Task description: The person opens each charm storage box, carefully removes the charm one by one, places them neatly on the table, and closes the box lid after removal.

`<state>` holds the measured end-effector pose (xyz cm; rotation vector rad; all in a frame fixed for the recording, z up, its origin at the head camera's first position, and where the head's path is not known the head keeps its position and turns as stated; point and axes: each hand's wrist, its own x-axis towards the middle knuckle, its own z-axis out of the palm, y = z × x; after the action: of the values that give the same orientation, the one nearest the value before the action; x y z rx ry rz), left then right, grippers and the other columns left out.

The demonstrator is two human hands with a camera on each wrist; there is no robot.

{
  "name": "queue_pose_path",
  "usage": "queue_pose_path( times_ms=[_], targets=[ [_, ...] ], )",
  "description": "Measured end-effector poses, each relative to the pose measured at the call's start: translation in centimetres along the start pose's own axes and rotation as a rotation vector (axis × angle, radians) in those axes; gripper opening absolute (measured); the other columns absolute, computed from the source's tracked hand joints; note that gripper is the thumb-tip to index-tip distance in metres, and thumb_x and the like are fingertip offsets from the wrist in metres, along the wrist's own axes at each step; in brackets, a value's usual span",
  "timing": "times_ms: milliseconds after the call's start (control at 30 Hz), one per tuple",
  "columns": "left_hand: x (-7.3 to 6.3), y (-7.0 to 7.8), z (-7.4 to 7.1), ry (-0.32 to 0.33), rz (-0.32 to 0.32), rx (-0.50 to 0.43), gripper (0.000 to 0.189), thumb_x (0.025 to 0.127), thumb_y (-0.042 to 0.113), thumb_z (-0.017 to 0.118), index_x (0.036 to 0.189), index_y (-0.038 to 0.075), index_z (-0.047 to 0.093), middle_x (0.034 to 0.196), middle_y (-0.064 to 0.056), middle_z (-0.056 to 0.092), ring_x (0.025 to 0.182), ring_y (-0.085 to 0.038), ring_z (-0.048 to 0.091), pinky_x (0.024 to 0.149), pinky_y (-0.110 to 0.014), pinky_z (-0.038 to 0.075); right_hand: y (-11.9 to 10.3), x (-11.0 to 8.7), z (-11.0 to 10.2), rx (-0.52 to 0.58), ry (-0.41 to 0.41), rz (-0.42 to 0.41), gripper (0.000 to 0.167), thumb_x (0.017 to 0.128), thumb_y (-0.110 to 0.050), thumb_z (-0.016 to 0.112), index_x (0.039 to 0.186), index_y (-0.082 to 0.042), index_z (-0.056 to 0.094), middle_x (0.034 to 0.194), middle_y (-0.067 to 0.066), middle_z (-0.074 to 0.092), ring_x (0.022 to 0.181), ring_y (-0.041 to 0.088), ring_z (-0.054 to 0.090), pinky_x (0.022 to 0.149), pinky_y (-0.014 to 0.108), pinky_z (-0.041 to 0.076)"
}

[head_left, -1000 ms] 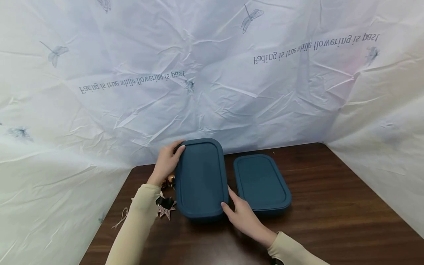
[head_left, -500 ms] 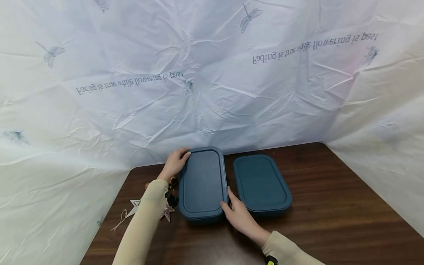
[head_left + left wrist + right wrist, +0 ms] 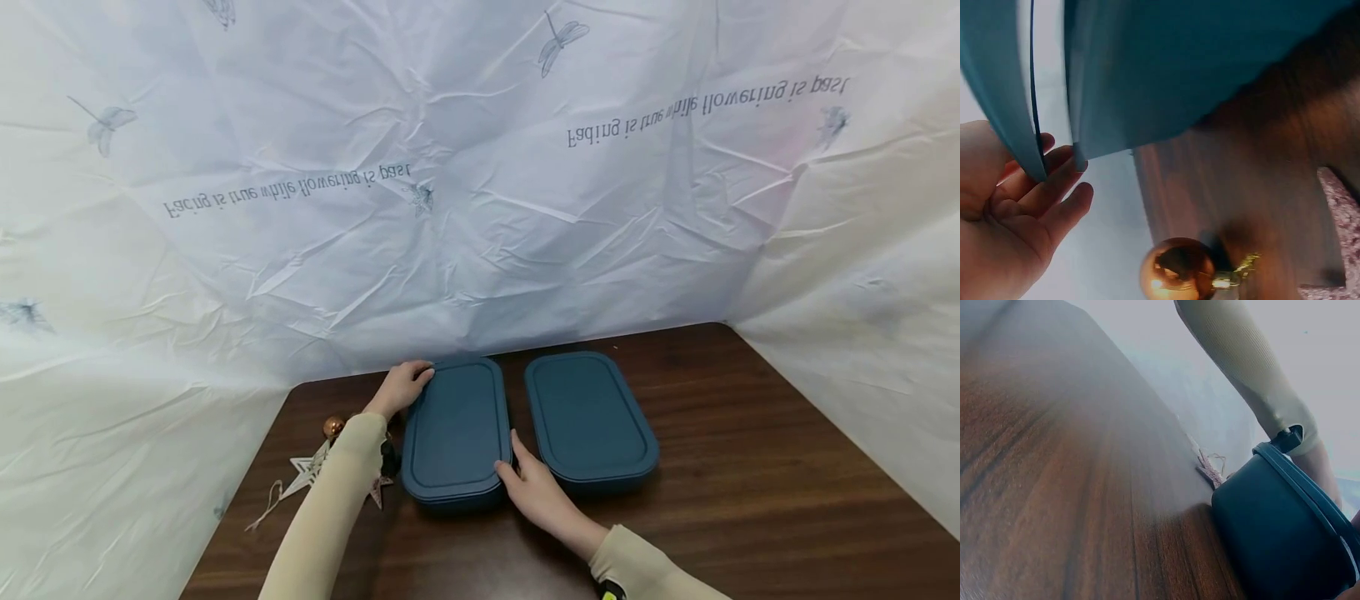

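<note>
A dark blue lidded box [image 3: 457, 429] lies low at the table's back middle, between both hands. My left hand [image 3: 401, 389] grips its far left corner; in the left wrist view, the fingers of that hand [image 3: 1022, 212] bend around the blue rim. At the near right side, my right hand [image 3: 536, 493] holds the box, thumb on the lid edge and fingers along the side wall. The right wrist view has the box wall [image 3: 1272, 531] close to the wood; whether its whole base touches cannot be told. The lid hides whatever the box contains.
A similar blue lidded box [image 3: 591, 417] stands just to the right. Left of the held box lie a copper ball [image 3: 333, 427], a white star ornament [image 3: 306, 471] with a string, and a pinkish star [image 3: 377, 492], partly behind the sleeve. White printed cloth [image 3: 480, 233] hangs behind the table [image 3: 765, 467].
Both hands have lowered the left box toward the table, its far end coming down most. It now lies nearly level beside the other box. More of the ornaments shows at left.
</note>
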<state>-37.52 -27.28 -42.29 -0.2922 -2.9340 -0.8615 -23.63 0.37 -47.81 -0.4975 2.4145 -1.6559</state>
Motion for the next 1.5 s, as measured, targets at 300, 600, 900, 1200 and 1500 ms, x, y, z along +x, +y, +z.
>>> queue_pose_path(
  times_ms=[300,600,900,1200,1500],
  targets=[
    [-0.2,-0.7,1.0,-0.031,-0.051,0.045,0.038,0.108,0.021,0.05,0.139,0.0,0.058,0.134,-0.02,0.061,0.11,-0.032,0.064,0.089,-0.047,0.052,0.4,0.1,0.0,0.013,-0.016,0.002,0.071,0.108,-0.033,0.045,0.161,-0.004,0.008,0.052,-0.005,0.037,0.042,0.01,0.027,0.043,0.027,0.033],
    [-0.7,-1.0,1.6,-0.009,-0.03,-0.027,0.037,0.108,0.021,0.049,0.138,0.001,0.059,0.129,-0.019,0.063,0.103,-0.028,0.066,0.086,-0.045,0.053,0.5,-0.4,-0.2,0.038,-0.02,-0.017,0.067,0.11,-0.027,0.042,0.161,-0.003,0.005,0.165,0.021,0.011,0.147,0.041,0.027,0.115,0.061,0.024],
    [-0.8,-0.2,2.9,0.05,-0.019,-0.067,0.037,0.108,0.023,0.051,0.137,0.002,0.06,0.127,-0.018,0.065,0.1,-0.029,0.067,0.088,-0.048,0.053,1.0,-1.5,-0.1,0.022,-0.012,-0.032,0.066,0.112,-0.03,0.035,0.161,-0.004,-0.001,0.166,0.02,0.003,0.152,0.04,0.008,0.116,0.063,0.017],
    [-0.7,-0.4,4.0,0.086,-0.037,-0.126,0.04,0.108,0.025,0.051,0.14,0.002,0.058,0.127,-0.017,0.065,0.102,-0.029,0.067,0.089,-0.048,0.053,0.9,-1.9,-0.1,0.01,-0.011,-0.035,0.064,0.112,-0.027,0.035,0.161,-0.002,0.001,0.166,0.021,0.004,0.152,0.04,0.008,0.116,0.063,0.017],
    [-0.5,-0.5,4.2,0.119,-0.025,-0.131,0.038,0.108,0.025,0.051,0.139,0.004,0.06,0.128,-0.016,0.065,0.103,-0.028,0.068,0.089,-0.047,0.054,0.7,-1.8,-0.2,0.0,-0.003,-0.059,0.065,0.112,-0.03,0.036,0.161,-0.001,0.003,0.166,0.022,0.005,0.151,0.041,0.008,0.116,0.064,0.017]
  ],
)
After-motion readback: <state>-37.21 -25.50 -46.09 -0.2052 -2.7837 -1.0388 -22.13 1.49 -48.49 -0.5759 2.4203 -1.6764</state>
